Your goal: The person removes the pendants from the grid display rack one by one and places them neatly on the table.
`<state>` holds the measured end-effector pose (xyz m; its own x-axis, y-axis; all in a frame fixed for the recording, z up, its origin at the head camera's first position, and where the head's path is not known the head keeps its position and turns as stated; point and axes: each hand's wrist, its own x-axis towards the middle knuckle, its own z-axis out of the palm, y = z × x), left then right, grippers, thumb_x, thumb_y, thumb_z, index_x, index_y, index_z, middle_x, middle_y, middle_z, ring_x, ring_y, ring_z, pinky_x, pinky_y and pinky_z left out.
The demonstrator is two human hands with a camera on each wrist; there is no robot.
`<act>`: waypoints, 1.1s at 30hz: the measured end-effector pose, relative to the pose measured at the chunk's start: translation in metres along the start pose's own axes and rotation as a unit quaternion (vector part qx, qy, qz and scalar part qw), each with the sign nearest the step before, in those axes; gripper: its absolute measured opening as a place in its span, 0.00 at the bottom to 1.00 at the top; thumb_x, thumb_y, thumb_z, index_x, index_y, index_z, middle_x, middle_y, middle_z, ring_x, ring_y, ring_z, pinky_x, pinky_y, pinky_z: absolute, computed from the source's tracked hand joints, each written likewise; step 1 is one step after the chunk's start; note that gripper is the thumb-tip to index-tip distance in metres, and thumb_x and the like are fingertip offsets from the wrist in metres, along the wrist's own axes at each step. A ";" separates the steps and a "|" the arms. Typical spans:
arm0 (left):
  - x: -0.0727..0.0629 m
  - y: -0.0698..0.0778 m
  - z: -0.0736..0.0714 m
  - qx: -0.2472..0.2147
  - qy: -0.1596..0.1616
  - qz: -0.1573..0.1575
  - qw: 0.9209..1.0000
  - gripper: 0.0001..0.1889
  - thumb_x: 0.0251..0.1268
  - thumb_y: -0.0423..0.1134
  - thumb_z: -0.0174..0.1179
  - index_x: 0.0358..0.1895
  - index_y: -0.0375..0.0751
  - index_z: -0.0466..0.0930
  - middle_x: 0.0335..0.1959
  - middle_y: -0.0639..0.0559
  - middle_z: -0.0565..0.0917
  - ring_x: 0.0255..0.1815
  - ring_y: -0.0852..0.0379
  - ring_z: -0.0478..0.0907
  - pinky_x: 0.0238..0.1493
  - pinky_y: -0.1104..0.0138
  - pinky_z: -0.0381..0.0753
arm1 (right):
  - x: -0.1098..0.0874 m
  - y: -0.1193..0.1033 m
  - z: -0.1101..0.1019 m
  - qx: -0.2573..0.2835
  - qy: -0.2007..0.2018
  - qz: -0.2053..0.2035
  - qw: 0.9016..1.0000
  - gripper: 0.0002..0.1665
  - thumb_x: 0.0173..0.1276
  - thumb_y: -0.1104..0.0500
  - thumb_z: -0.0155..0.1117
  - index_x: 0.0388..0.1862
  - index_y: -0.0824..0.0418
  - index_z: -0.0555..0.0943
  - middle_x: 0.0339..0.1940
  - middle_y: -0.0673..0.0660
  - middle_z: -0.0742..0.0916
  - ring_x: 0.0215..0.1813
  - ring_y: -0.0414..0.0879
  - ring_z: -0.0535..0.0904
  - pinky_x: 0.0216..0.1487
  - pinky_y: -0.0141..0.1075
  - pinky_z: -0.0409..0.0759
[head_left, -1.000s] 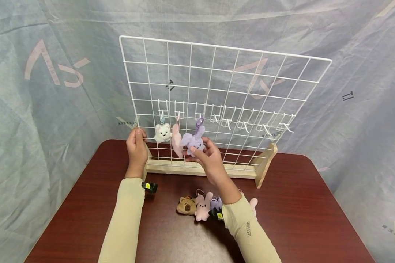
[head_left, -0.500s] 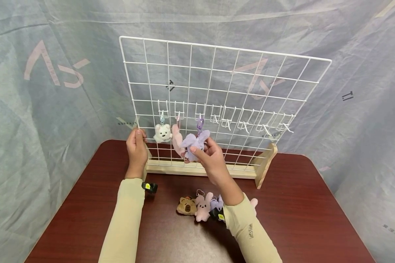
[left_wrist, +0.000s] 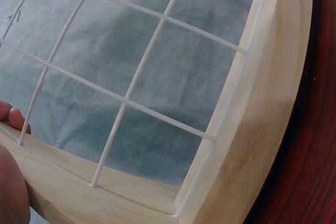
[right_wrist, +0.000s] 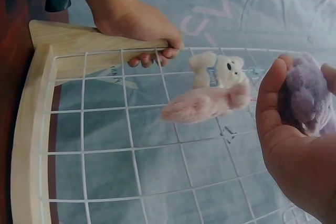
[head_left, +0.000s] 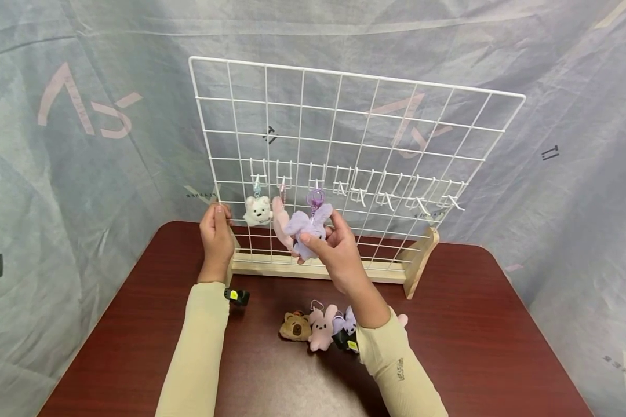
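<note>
My right hand [head_left: 342, 249] holds a lavender plush bunny keychain [head_left: 309, 231] in front of the white wire grid [head_left: 313, 139]. Its purple ring clasp [head_left: 316, 198] stands upright at the third hook from the left; whether it is over the hook I cannot tell. My left hand [head_left: 217, 234] grips the rack's left side, with the wooden post [left_wrist: 42, 187] between thumb and fingers in the left wrist view. On the first hook hangs a white plush bear [head_left: 258, 212], and beside it a pink plush [head_left: 280, 225] hangs side-on, close to the bunny.
Several bare hooks [head_left: 386, 198] run to the right along the grid. On the table [head_left: 271, 382] below lie a brown plush [head_left: 295, 327], a pink bunny [head_left: 321, 331] and a lavender plush [head_left: 350, 318], partly hidden behind my right wrist. A wooden foot [head_left: 421, 263] supports the rack's right end.
My right hand has moved slightly, lowering the lavender bunny a little from its position one second ago. The purple clasp has turned to show its ring face-on. My left hand has stayed put.
</note>
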<state>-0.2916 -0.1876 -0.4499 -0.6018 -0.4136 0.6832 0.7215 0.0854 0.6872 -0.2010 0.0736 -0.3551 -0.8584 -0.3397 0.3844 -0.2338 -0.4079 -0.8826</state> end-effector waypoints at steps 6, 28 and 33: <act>0.000 0.001 0.000 0.001 0.006 -0.005 1.000 0.22 0.86 0.36 0.43 0.31 0.19 0.67 0.34 0.60 0.77 0.31 0.56 0.72 0.34 0.71 0.77 | -0.002 -0.007 0.004 -0.003 -0.003 -0.007 1.000 0.32 0.73 0.66 0.66 0.72 0.58 0.66 0.43 0.53 0.91 0.31 0.46 0.90 0.31 0.38 0.89; 0.001 0.002 0.002 0.001 0.011 -0.010 1.000 0.19 0.85 0.29 0.40 0.33 0.14 0.65 0.34 0.62 0.76 0.30 0.59 0.71 0.34 0.73 0.75 | -0.013 -0.009 0.013 -0.044 -0.012 0.007 0.999 0.21 0.73 0.66 0.67 0.60 0.70 0.73 0.42 0.52 0.88 0.34 0.45 0.91 0.32 0.37 0.90; 0.000 0.002 0.002 0.001 0.012 -0.015 1.000 0.19 0.85 0.29 0.40 0.33 0.15 0.66 0.34 0.62 0.76 0.31 0.60 0.71 0.33 0.73 0.76 | -0.016 -0.004 0.014 -0.037 -0.013 0.022 0.999 0.24 0.72 0.68 0.67 0.63 0.72 0.72 0.43 0.53 0.87 0.36 0.45 0.91 0.34 0.39 0.91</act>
<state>-0.2905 -0.1853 -0.4477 -0.6154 -0.4369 0.6560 0.7022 0.0743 0.7081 -0.1802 0.0683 -0.3535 -0.8570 -0.3778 0.3504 -0.2301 -0.3279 -0.9163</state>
